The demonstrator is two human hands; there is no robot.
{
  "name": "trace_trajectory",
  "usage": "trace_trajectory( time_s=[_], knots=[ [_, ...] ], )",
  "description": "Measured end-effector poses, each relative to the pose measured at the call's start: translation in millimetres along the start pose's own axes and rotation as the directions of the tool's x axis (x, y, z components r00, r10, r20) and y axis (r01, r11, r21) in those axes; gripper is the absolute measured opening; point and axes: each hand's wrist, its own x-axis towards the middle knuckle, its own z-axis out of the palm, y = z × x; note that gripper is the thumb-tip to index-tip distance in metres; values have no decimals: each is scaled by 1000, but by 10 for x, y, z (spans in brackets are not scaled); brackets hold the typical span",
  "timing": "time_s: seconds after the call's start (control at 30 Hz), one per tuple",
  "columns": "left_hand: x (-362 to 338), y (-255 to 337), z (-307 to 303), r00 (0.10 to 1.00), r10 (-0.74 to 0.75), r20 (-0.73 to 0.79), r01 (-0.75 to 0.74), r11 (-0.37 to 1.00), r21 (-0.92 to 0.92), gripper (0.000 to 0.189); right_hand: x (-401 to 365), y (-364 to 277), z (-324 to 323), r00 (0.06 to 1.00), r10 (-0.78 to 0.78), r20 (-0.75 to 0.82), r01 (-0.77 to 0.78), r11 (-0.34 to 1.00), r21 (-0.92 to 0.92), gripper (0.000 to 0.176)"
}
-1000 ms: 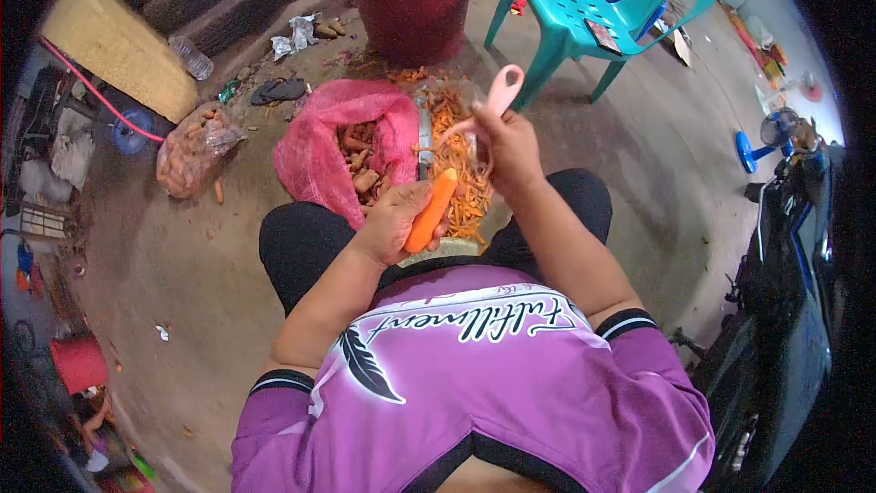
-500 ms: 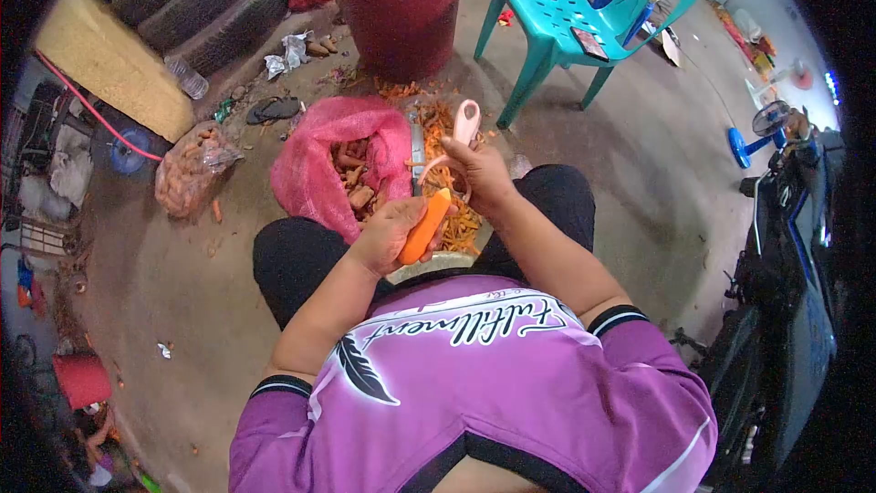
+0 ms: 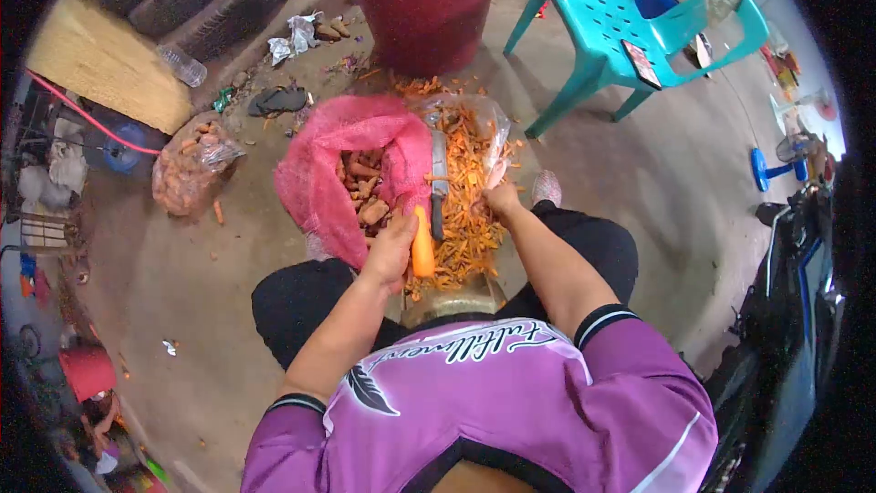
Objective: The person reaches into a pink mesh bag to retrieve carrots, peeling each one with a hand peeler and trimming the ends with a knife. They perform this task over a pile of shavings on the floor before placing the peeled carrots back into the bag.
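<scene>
My left hand is closed round a peeled orange carrot, held upright beside the open mouth of a pink mesh sack. Unpeeled carrots lie inside that sack. My right hand is closed on a pale pink peeler, mostly hidden by the fingers and blurred, over the right side of a heap of carrot peelings. Between sack and peelings lies a knife, its dark handle pointing toward me.
A large red tub stands ahead, with a green plastic chair to its right holding a phone. At left are a clear bag of carrots, a sandal and stacked tyres. A motorbike stands at right.
My hands have moved apart: the right, with the peeler, went down and right to the peelings; the left lowered the carrot slightly. The view has tilted, uncovering the knife and more peelings.
</scene>
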Motion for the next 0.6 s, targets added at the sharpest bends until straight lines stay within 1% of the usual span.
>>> trace_trajectory(
  time_s=[0.03, 0.07, 0.1, 0.13, 0.17, 0.2, 0.23, 0.27, 0.3, 0.33, 0.37, 0.43, 0.47, 0.5, 0.53, 0.57, 0.6],
  knots=[
    [39, 15, -50, 999, -44, -5, 43, 998, -43, 22, 430, 267, 129, 999, -33, 1, 33, 996, -80, 32],
    [43, 113, -32, 996, -90, -12, 89, 992, -87, 19, 358, 129, 144, 991, -110, -82, 92, 977, -194, 33],
    [-2, 263, -41, 983, -183, -2, 182, 981, -70, 18, 281, -2, 154, 969, -197, -151, 143, 940, -308, 33],
    [72, 272, -105, 988, -154, 4, 153, 981, -115, 17, 126, -205, 170, 933, -292, -209, 184, 889, -420, 34],
    [130, 273, -171, 992, -124, 11, 124, 980, -158, 17, 30, -300, 250, 866, -390, -313, 263, 887, -379, 42],
    [182, 268, -239, 995, -93, 18, 95, 975, -199, 17, 58, -356, 354, 888, -406, -216, 258, 829, -496, 42],
    [237, 255, -339, 995, -67, 71, 82, 969, -233, 19, 113, -410, 451, 905, -408, -117, 262, 754, -603, 43],
    [260, 279, -367, 996, -70, 64, 85, 959, -270, 18, 172, -419, 541, 919, -394, -17, 272, 664, -697, 44],
    [255, 323, -363, 996, -73, 55, 86, 948, -307, 17, 335, -252, 715, 961, -273, 52, 240, 719, -652, 44],
    [263, 340, -395, 996, -72, 46, 84, 935, -344, 16, 583, 14, 951, 980, -153, 127, 199, 767, -610, 45],
    [290, 280, -518, 996, -55, 77, 82, 911, -405, 15, 768, 243, 1158, 980, -143, 138, 198, 760, -619, 47],
    [301, 279, -598, 997, -21, 79, 53, 904, -425, 17, 1006, 530, 1505, 978, -128, 167, 205, 746, -633, 51],
    [287, 278, -640, 997, -2, 79, 36, 901, -432, 17, 954, 447, 1555, 983, -111, 149, 181, 756, -629, 55],
    [286, 267, -701, 995, -15, 102, 61, 882, -466, 26, 903, 359, 1566, 987, -95, 130, 156, 764, -626, 59],
    [292, 284, -726, 992, 5, 130, 58, 877, -477, 27, 872, 316, 1589, 991, -80, 107, 129, 772, -623, 63],
    [297, 302, -726, 987, 27, 160, 56, 871, -488, 28, 876, 376, 1698, 977, -192, -87, 86, 740, -667, 66],
    [292, 317, -727, 980, 47, 193, 56, 865, -499, 29, 922, 335, 1734, 986, -150, -77, 68, 771, -634, 63]
  ],
)
